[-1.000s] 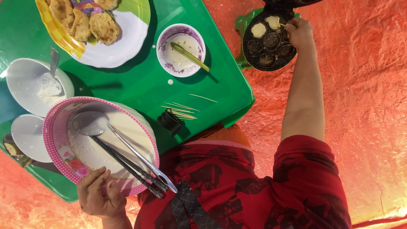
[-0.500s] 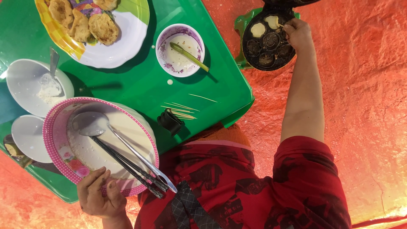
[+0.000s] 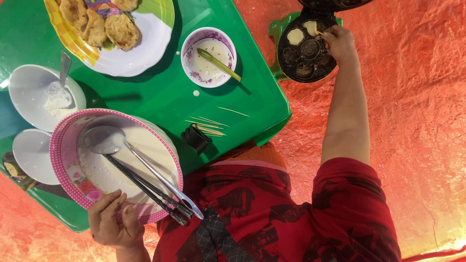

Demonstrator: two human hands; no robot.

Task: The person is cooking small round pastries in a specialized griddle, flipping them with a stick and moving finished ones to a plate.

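Green tray point(image 3: 160, 97) at centre; pink dotted, floral-rimmed bowl point(image 3: 63, 179) at eight o'clock; black pan point(image 3: 305, 51) at one o'clock; orange-red ground sheet point(image 3: 417, 121)

No packages, labels, signs or screens show anywhere in this view.

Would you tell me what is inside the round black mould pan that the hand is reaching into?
The black mould pan has several round cups. Two at the top hold pale batter; the others look dark. The hand covers the right edge, so cups there are hidden.
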